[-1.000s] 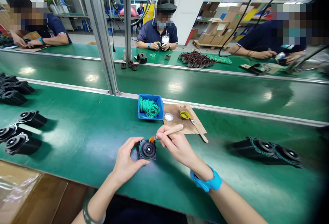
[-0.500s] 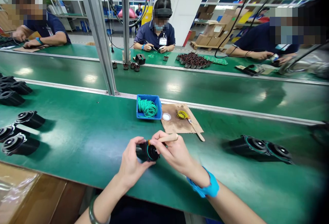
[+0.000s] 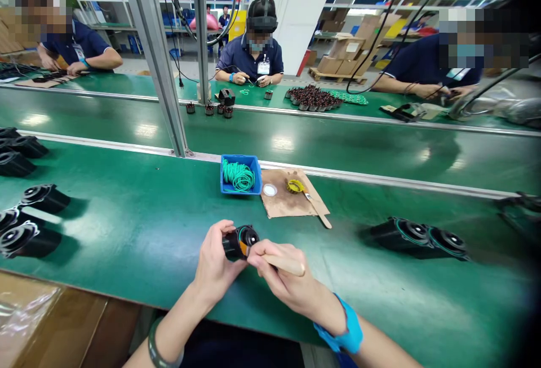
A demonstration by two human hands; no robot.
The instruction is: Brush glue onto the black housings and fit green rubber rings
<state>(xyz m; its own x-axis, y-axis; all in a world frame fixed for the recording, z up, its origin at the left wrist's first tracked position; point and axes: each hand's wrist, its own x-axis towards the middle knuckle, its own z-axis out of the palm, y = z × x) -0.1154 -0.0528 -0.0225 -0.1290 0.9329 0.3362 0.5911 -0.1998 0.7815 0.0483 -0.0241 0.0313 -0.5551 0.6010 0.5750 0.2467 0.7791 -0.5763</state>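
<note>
My left hand (image 3: 214,261) grips a black cylindrical housing (image 3: 231,245) above the green table, its ringed end turned toward the right. A green ring runs around that end. My right hand (image 3: 287,278) is closed on a brush with a wooden handle (image 3: 284,264); its orange tip touches the near side of the housing's end. Beyond my hands stands a blue bin (image 3: 240,192) with green rings (image 3: 239,175). Beside it lies cardboard (image 3: 281,204) with a white round lid (image 3: 269,190), a yellow ring-shaped dish (image 3: 295,186) and a flat wooden stick (image 3: 318,210).
Two black housings with green rings (image 3: 416,238) lie at the right. More black housings (image 3: 31,238) stand at the left. A metal post (image 3: 158,63) rises behind the table rail. Three people work across the green line, near a pile of small dark parts (image 3: 313,98).
My right hand and the brush have moved down, from the top of the housing's end to its near side. The view has shifted slightly.
</note>
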